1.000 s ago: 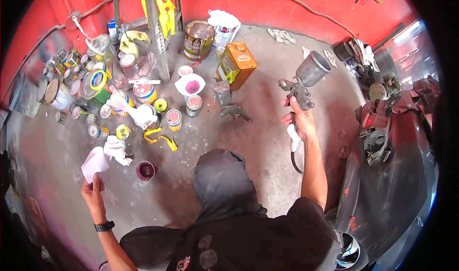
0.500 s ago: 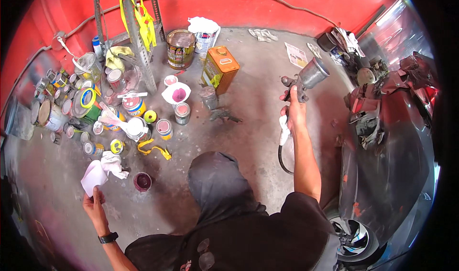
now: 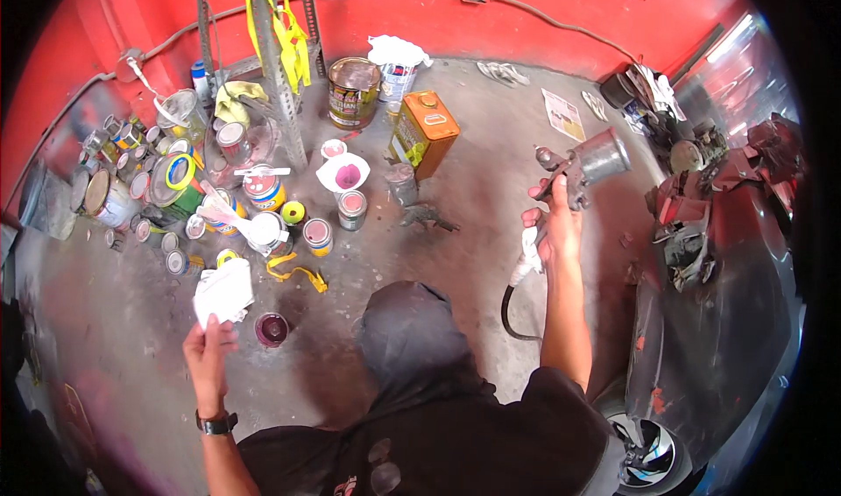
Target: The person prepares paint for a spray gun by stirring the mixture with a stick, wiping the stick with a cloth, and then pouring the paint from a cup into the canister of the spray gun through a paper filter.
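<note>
My left hand (image 3: 208, 356) pinches a white sheet of paper (image 3: 224, 291) between thumb and fingers, above the floor at the left. Behind it lies a crumpled white cloth, now mostly hidden. A small cup of dark purple paint (image 3: 272, 330) stands on the floor to the right of this hand. Raised at the right, my right hand (image 3: 559, 223) grips a spray gun (image 3: 574, 181) with a grey metal cup tilted toward the right. White wrapping covers the hose end (image 3: 527, 258) under its handle, and a black hose curves down from there.
Several paint cans (image 3: 267, 189) crowd the floor at the left. An orange rectangular can (image 3: 427, 133) and a large metal can (image 3: 354, 93) stand farther back near a metal post (image 3: 285, 115). Dark car panels (image 3: 710, 321) line the right side, and a hooded head (image 3: 416, 338) fills the lower middle.
My left hand has moved right with the paper, which now covers much of the crumpled cloth. The spray gun has tipped further to the right. The whole view has shifted slightly.
</note>
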`<state>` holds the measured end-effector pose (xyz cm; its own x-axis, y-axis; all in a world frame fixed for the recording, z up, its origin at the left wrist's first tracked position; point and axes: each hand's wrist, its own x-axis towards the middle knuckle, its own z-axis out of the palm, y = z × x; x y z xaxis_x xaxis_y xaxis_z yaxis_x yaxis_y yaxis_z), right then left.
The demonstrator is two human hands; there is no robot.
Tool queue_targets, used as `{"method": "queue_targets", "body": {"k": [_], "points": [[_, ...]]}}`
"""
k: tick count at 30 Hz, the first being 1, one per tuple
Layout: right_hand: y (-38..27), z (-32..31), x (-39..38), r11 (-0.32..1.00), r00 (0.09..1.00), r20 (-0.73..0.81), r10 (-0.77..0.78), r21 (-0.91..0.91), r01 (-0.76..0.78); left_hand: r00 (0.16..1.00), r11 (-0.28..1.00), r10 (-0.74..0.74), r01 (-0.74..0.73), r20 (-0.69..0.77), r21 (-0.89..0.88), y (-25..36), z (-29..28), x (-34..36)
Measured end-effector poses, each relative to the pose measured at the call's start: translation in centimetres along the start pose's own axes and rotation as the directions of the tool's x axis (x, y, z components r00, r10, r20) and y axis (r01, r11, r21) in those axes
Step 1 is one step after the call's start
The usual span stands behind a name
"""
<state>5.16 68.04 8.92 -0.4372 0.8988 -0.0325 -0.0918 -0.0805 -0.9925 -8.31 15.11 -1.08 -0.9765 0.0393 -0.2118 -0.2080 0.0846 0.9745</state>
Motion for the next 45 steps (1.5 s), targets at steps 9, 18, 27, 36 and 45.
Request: {"method": "queue_targets", "body": {"k": [9, 18, 27, 36, 45], "points": [[-3.5, 6.1, -7.1, 0.984, 0.990, 0.091, -0.103, 0.152, 0.088, 0.971, 1.000, 0.000, 0.003, 0.241, -0.011, 4.1, 5.6, -0.3], [-5.5, 20.5, -13.8, 0.987, 0.552, 0.834, -0.002, -0.086, 0.134, 0.959, 0.958, 0.282, -0.280, 0.022, -0.055, 7.3, 4.5, -2.5], [-0.9, 31.9, -24.1, 0.995, -0.005, 0.999, 0.039, -0.039, -0.089, 0.971, 0.932, 0.223, -0.238, -0.084, -0.275, 4.0, 3.6, -4.4], [5.6, 30.8, -26.5, 0.931, -0.053, 0.936, 0.347, -0.351, -0.105, 0.983, 0.899, 0.182, -0.175, -0.021, -0.402, -0.5, 4.9, -7.0], [5.8, 30.5, -26.1, 0.858, -0.107, 0.879, 0.465, -0.477, -0.190, 0.988, 0.889, 0.153, -0.126, 0.026, -0.440, -2.4, 6.3, -7.5]]}}
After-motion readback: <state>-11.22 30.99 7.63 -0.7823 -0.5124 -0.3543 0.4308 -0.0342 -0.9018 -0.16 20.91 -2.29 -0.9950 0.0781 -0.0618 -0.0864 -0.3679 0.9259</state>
